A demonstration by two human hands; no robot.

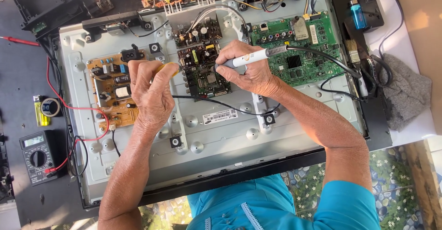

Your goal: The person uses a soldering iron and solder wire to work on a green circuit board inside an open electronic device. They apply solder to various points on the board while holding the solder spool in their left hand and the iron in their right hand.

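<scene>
Television back panel (276, 133): lies flat on the bench (27, 73), rear cover off, three boards exposed.
Green main board (299, 50): upper right, clear of the work.
Brown power board (113, 89): beside the left hand.
Centre board (202, 69): under both hands.
Right hand (251, 71): fingers closed around a white soldering iron (251, 57), tip down on the centre board.
Left hand (154, 89): fingers pinched on a small yellow-handled tool (168, 67) at the board's left edge.
Risk: the iron's cord (322, 57) crosses the main board; a snag could likely jerk the hot tip across neighbouring parts.
</scene>
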